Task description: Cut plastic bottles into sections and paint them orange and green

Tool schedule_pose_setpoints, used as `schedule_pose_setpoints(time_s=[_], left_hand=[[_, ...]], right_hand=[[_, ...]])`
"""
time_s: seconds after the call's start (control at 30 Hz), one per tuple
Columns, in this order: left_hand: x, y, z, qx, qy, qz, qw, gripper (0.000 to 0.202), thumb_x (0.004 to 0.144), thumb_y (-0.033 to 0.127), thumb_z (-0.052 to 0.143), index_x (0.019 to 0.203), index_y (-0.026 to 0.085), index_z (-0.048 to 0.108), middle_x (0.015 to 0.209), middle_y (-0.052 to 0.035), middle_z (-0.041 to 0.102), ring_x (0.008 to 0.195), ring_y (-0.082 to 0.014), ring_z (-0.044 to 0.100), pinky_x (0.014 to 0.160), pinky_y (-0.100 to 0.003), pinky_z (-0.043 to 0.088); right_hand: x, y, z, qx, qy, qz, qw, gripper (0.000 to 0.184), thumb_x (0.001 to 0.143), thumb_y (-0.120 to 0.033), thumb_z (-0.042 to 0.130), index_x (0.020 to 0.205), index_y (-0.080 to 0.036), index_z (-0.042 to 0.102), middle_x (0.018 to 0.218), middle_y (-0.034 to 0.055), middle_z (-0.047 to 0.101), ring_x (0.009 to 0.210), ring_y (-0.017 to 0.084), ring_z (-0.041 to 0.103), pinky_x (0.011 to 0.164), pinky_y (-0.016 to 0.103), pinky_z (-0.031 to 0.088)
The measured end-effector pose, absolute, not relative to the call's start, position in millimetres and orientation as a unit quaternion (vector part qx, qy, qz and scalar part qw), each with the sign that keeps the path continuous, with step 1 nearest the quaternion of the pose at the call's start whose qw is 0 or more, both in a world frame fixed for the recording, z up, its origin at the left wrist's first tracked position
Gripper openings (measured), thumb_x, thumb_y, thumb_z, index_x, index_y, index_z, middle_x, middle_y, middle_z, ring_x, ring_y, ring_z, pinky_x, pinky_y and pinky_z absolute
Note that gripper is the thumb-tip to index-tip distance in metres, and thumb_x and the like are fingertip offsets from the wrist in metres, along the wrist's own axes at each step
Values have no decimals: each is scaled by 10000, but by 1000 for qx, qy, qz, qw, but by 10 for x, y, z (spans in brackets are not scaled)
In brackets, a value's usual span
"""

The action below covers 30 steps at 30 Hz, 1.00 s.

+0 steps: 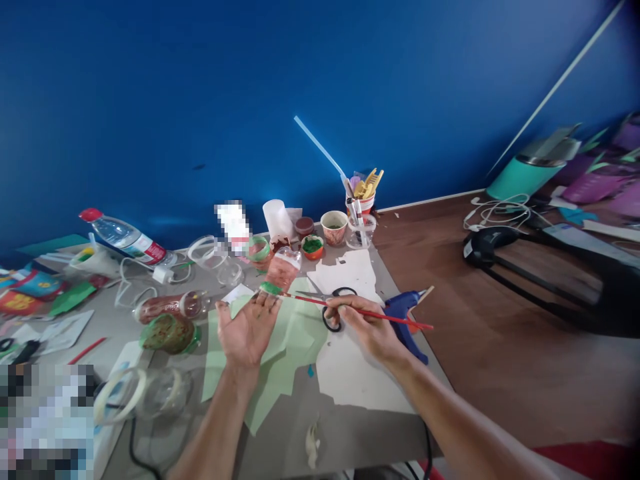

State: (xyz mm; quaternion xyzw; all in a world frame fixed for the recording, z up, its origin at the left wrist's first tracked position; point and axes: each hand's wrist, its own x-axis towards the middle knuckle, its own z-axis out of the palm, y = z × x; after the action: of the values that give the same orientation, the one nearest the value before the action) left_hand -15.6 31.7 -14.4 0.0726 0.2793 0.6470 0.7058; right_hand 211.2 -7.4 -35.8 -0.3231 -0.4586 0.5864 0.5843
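Note:
My left hand (247,330) is palm up, its thumb apart. Its fingers reach to the green-edged end of a clear plastic bottle piece (284,270) painted reddish brown, which rests at the fingertips; the tips are hidden at its edge. A thin red paintbrush (367,311) is pinched in my right hand (355,323), its tip close to the green edge. Beneath the right hand lie black-handled scissors (345,291) on cut white card (350,373). Light green paper (273,373) spreads under the left hand. A small orange-rimmed cup of green paint (313,247) stands just beyond.
A blue hot glue gun (404,313) lies to the right. Behind are a paper cup (334,228) and a cup of yellow cutlery (367,193). On the left lie painted bottle pieces (170,331), a water bottle (127,237) and a clear ringed container (145,393). A black headset-like frame (493,250) sits right.

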Motion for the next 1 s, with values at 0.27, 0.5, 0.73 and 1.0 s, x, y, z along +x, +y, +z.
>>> schedule_pose_setpoints(time_s=[0.27, 0.5, 0.73, 1.0], left_hand=[[-226, 335, -128, 37, 281, 676, 680, 846, 907, 652, 211, 1390, -37, 297, 1202, -312, 610, 1051, -303, 661, 949, -480, 497], [-224, 317, -160, 41, 243, 666, 704, 802, 918, 624, 244, 1384, -26, 293, 1014, -270, 688, 929, -303, 705, 847, -453, 561], [-339, 335, -236, 41, 203, 667, 716, 772, 909, 649, 231, 1391, 53, 315, 965, -204, 710, 938, -276, 709, 893, -441, 545], [-303, 333, -240, 30, 228, 665, 710, 833, 903, 652, 264, 1408, -10, 273, 1028, -256, 691, 922, -282, 708, 875, -439, 550]], right_hand=[[2153, -64, -351, -341, -476, 557, 588, 215, 859, -361, 623, 913, -189, 740, 778, 65, 700, 671, 165, 606, 636, 309, 495], [2120, -69, -375, -315, -484, 574, 581, 229, 861, -378, 624, 943, -196, 735, 820, 71, 699, 675, 159, 604, 637, 317, 500], [2158, -59, -354, -329, -481, 566, 582, 218, 857, -367, 625, 915, -190, 738, 783, 61, 691, 666, 157, 597, 633, 307, 489], [2121, -49, -390, -337, -473, 578, 573, 224, 850, -371, 627, 920, -189, 738, 801, 68, 698, 666, 158, 600, 637, 314, 492]])
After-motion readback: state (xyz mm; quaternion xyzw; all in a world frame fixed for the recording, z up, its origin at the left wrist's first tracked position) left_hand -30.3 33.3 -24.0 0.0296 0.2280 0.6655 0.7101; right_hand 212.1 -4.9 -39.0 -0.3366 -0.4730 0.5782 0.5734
